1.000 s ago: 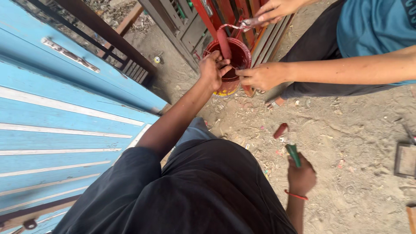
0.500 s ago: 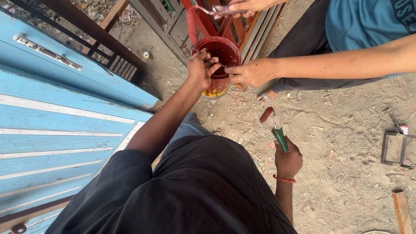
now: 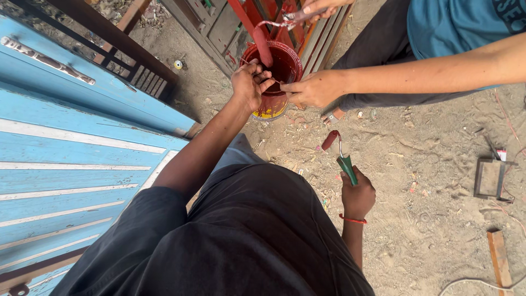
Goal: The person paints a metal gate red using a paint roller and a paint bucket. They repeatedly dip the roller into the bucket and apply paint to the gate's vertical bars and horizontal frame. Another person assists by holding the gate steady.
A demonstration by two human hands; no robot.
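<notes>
My left hand (image 3: 249, 82) reaches out to a red paint bucket (image 3: 285, 63) on the sandy ground, fingers curled at its rim, apparently on the thin wire handle. My right hand (image 3: 357, 197), with a red band on the wrist, grips the green handle of a small paint roller (image 3: 330, 140) whose red sleeve points toward the bucket. Another person in a blue shirt holds the bucket's rim with one hand (image 3: 315, 87). Their other hand (image 3: 323, 6) holds a second roller frame above the bucket.
A light blue door panel (image 3: 71, 153) lies at my left with a dark metal frame (image 3: 109, 46) behind it. A red-painted grille (image 3: 263, 13) stands past the bucket. A small metal frame (image 3: 493, 178) and a wood piece (image 3: 499, 255) lie at right.
My right hand has come up and forward with the roller, nearer the bucket. My left hand stays at the bucket's rim, and the other person's hand still holds the rim.
</notes>
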